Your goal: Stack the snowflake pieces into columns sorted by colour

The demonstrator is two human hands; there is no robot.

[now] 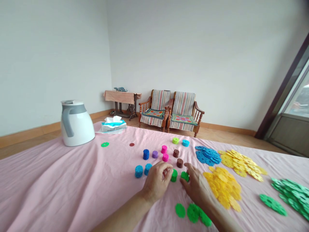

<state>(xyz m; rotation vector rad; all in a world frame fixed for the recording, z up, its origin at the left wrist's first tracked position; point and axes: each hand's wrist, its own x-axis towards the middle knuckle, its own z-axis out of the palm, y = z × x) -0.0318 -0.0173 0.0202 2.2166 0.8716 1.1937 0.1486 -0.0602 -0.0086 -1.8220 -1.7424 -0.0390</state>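
Fingers of the right hand [196, 184] appear closed on green discs [184, 176]; left hand [156, 181] grip unconfirmed. Sideways contact could topple the adjacent green stack [173, 176].

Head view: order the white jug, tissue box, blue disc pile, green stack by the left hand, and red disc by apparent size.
1. White jug
2. Tissue box and blue disc pile: too alike to rank
3. Green stack
4. Red disc

Soft, diffuse light brightened the white wall [193, 48], dimming toward the upper right corner; faint shadows lay in the pink cloth [72, 180]. Wide-angle stretch tilted the door frame [286, 87] and elongated the green discs [293, 195] at right.
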